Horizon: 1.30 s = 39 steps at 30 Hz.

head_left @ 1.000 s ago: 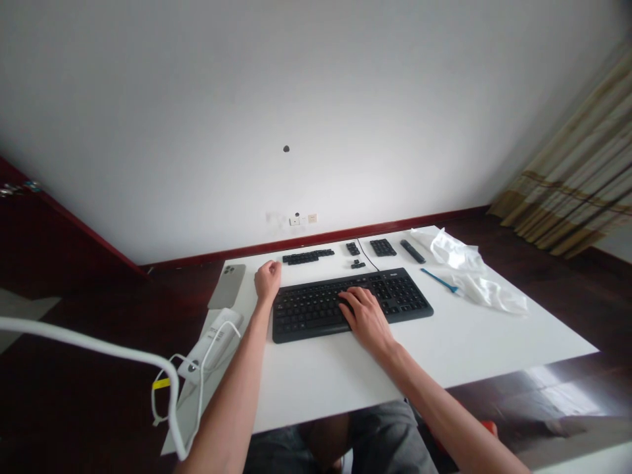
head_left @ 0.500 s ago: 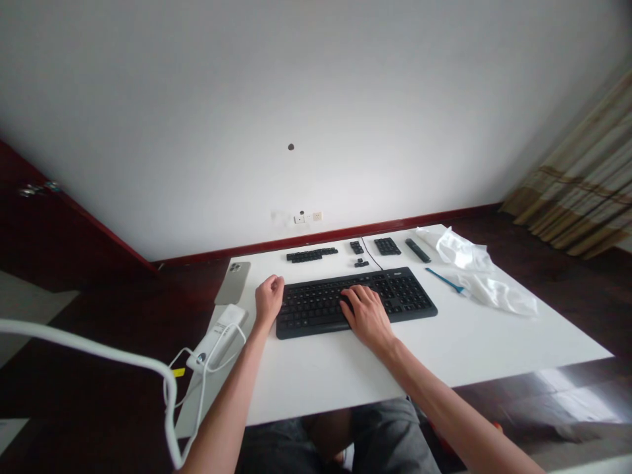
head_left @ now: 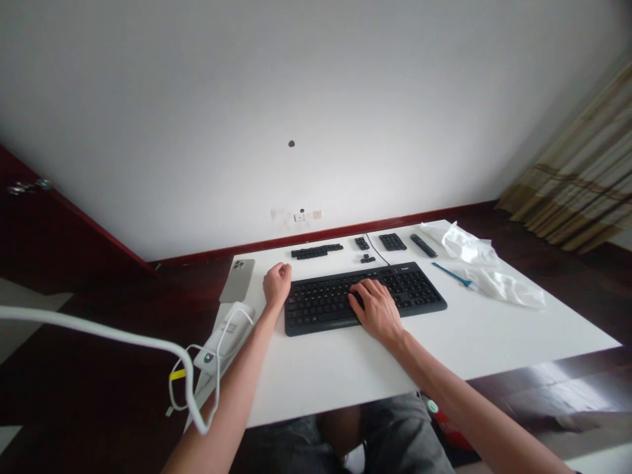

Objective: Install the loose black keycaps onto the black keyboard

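A black keyboard (head_left: 316,315) lies on the white table, and its cable runs toward the back. My right hand (head_left: 378,307) rests over the middle of the keyboard, with its fingers curved down onto the keys and the thumb apart. Just beyond the keyboard's left end, my left hand (head_left: 277,284) is closed with its fingers curled in; whatever it may hold is hidden. Loose black keycaps stand in groups behind the keyboard: a long row (head_left: 316,252), a small block (head_left: 362,243), a few arrow-like keys (head_left: 367,259) and a number-pad block (head_left: 393,242).
At the left lie a phone (head_left: 237,280) and a white power strip (head_left: 228,336) with a looping white cable (head_left: 123,337). To the right are a black bar-shaped object (head_left: 423,245), a blue brush-like tool (head_left: 451,274) and clear plastic bags (head_left: 467,245). The white table (head_left: 316,375) has a near edge above my lap.
The view has shifted slightly, so the table and its things appear a little farther right. Both hands keep nearly the same places at the keyboard.
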### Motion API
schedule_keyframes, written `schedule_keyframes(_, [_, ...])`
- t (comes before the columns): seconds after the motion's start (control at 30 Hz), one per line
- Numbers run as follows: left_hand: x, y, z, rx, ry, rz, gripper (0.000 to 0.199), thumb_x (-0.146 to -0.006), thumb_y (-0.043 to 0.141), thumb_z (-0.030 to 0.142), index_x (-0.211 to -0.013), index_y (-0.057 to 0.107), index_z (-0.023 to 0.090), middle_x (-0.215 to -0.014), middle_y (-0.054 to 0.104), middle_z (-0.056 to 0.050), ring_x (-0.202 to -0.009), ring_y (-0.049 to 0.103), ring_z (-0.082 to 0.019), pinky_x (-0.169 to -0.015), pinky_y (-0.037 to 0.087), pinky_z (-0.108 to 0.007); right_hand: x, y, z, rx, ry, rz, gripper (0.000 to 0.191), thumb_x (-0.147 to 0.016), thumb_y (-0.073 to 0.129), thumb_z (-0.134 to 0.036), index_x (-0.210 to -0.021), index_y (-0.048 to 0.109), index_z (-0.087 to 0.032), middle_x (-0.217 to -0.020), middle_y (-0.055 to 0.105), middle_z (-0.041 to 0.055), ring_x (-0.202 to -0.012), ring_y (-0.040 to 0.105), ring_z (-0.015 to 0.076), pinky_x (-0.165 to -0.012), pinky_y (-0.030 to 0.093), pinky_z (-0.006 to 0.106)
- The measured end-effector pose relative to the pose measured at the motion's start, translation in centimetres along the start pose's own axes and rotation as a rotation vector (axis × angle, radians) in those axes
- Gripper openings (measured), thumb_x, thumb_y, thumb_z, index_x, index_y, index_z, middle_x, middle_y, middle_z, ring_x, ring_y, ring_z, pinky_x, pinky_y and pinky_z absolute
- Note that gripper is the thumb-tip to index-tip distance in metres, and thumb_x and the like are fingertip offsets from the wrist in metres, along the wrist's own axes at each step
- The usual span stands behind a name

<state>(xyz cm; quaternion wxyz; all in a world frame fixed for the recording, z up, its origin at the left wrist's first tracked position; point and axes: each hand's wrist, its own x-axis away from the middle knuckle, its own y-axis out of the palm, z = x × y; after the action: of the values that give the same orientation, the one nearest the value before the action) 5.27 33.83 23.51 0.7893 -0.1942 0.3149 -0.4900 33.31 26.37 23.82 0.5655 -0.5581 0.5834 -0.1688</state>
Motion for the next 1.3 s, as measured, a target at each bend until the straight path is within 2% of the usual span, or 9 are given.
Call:
schedule_keyframes(0.27, [0.4, -0.4, -0.1, 0.003, 0.029, -0.042, 0.039, -0.095, 0.05, 0.037, -0.061, 0.038, 0.021, -0.058, 0.047, 0.003, -0.059, 0.039, -0.013, -0.061, 0.027, -0.026, -0.3, 0.0, 0.1, -0.032, 0.019, 0.001, 0.027, -0.105, 0.049, -0.037, -0.105, 0.071, -0.021, -0.103, 0.07, 0.0108, -0.098, 0.06, 0.0277, -0.089, 0.046, 0.042])
schedule_keyframes(0.4, [0.1, -0.1, -0.1, 0.0, 0.016, -0.042, 0.038, -0.094, 0.053, 0.038, -0.062, 0.042, 0.021, -0.06, 0.051, 0.002, -0.059, 0.039, -0.014, -0.062, 0.025, -0.027, -1.2, -0.6, 0.3, -0.093, 0.02, 0.069, 0.027, -0.104, 0.048, -0.03, -0.112, 0.072, -0.021, -0.107, 0.072, 0.0103, -0.104, 0.059, 0.0285, -0.097, 0.047, 0.045])
schedule_keyframes(0.5, [0.1, 0.0, 0.0, -0.003, 0.002, -0.041, 0.038, -0.094, 0.053, 0.037, -0.062, 0.043, 0.021, -0.06, 0.053, 0.002, -0.059, 0.041, -0.014, -0.062, 0.025, -0.027, -3.4, -0.5, -0.1, -0.119, -0.011, 0.094, 0.036, -0.101, 0.046, -0.02, -0.127, 0.07, -0.021, -0.115, 0.072, 0.0105, -0.11, 0.058, 0.0295, -0.101, 0.048, 0.047])
schedule_keyframes(0.6, [0.0, 0.0, 0.1, -0.011, -0.015, -0.049, 0.039, -0.095, 0.054, 0.038, -0.061, 0.043, 0.021, -0.059, 0.053, 0.002, -0.058, 0.041, -0.014, -0.062, 0.026, -0.028, -7.1, 0.6, -0.4, -0.121, -0.068, 0.05, 0.05, -0.096, 0.044, -0.01, -0.14, 0.065, -0.022, -0.126, 0.071, 0.0102, -0.118, 0.056, 0.0308, -0.106, 0.046, 0.05])
schedule_keyframes(0.7, [0.0, 0.0, 0.1, -0.013, -0.034, -0.056, 0.039, -0.095, 0.054, 0.038, -0.061, 0.043, 0.021, -0.059, 0.054, 0.001, -0.058, 0.041, -0.014, -0.062, 0.025, -0.028, -10.9, 2.8, -0.4, -0.078, -0.085, -0.011, 0.053, -0.093, 0.044, -0.006, -0.14, 0.064, -0.019, -0.128, 0.071, 0.0113, -0.122, 0.054, 0.0307, -0.108, 0.044, 0.049])
schedule_keyframes(0.8, [0.0, 0.0, 0.1, -0.012, -0.043, -0.057, 0.038, -0.095, 0.054, 0.037, -0.061, 0.044, 0.021, -0.06, 0.053, 0.002, -0.058, 0.04, -0.014, -0.062, 0.024, -0.028, -13.2, 5.2, -0.1, -0.034, -0.062, -0.068, 0.049, -0.094, 0.043, -0.005, -0.135, 0.068, -0.016, -0.12, 0.073, 0.0126, -0.117, 0.054, 0.0306, -0.103, 0.046, 0.046])
schedule_keyframes(0.97, [0.0, 0.1, 0.0, -0.018, -0.047, -0.052, 0.038, -0.094, 0.055, 0.035, -0.06, 0.046, 0.021, -0.059, 0.053, 0.001, -0.057, 0.038, -0.014, -0.061, 0.025, -0.028, -13.6, 7.6, 0.7, -0.02, -0.057, -0.087, 0.051, -0.094, 0.044, -0.005, -0.137, 0.068, -0.018, -0.128, 0.07, 0.0128, -0.12, 0.051, 0.0305, -0.102, 0.045, 0.045])
schedule_keyframes(1.3, [0.1, 0.2, -0.2, -0.027, -0.032, -0.056, 0.037, -0.094, 0.056, 0.035, -0.061, 0.048, 0.021, -0.06, 0.054, 0.001, -0.057, 0.039, -0.013, -0.06, 0.023, -0.028, -13.4, 8.2, 1.3, -0.037, -0.064, -0.126, 0.043, -0.099, 0.044, -0.013, -0.132, 0.072, -0.016, -0.13, 0.069, 0.0142, -0.12, 0.052, 0.0299, -0.102, 0.045, 0.045])
